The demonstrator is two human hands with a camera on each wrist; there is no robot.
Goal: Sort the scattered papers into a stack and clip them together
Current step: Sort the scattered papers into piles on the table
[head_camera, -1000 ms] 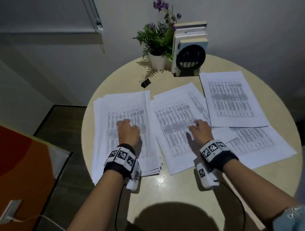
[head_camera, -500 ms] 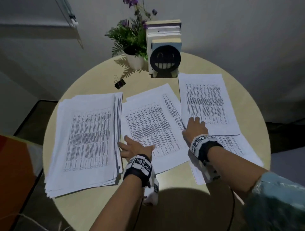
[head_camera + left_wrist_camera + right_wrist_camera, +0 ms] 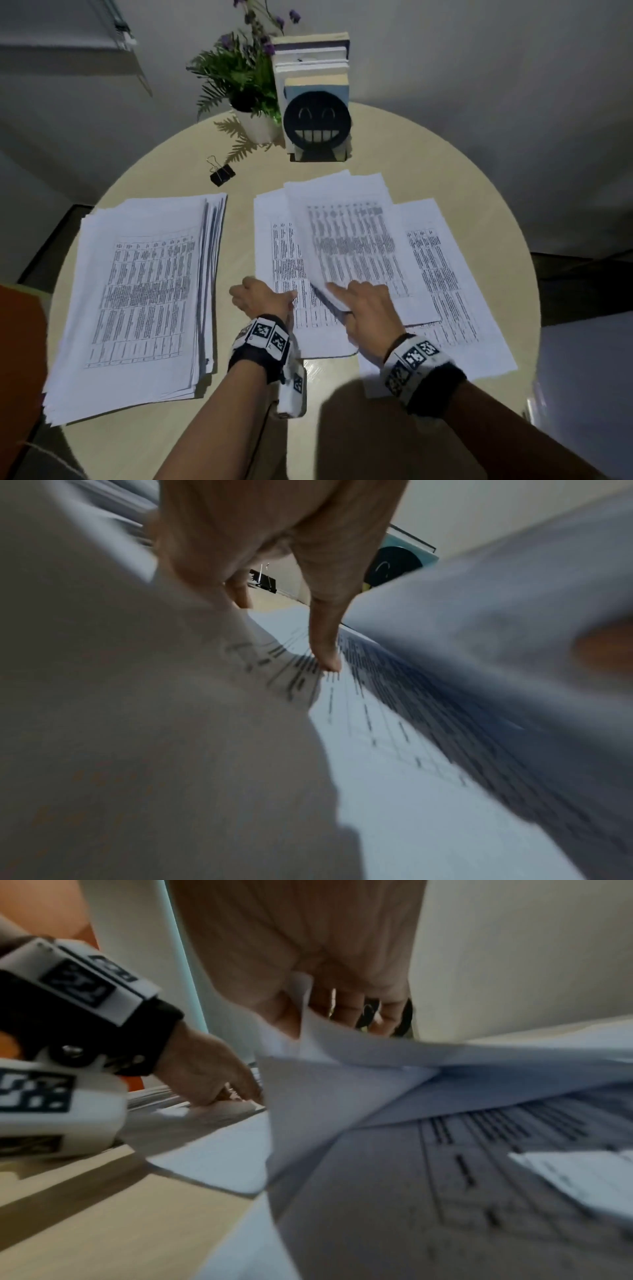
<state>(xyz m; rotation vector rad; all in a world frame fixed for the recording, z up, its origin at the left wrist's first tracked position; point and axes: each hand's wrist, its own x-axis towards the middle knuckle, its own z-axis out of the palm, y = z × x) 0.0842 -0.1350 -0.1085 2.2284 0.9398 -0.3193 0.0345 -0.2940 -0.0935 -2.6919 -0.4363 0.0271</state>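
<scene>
Gathering is partway done: nearest, the right hand (image 3: 363,308) pinches the lifted corner of a sheet (image 3: 356,246) atop the loose papers (image 3: 445,274), while the left hand (image 3: 260,298) grips the near-left edge of the sheet beneath. Left of them, apart, lies a thick stack (image 3: 137,291) with uneven edges. Farthest, the clip (image 3: 222,174) sits untouched, so merging, squaring and clipping seem still left.
</scene>
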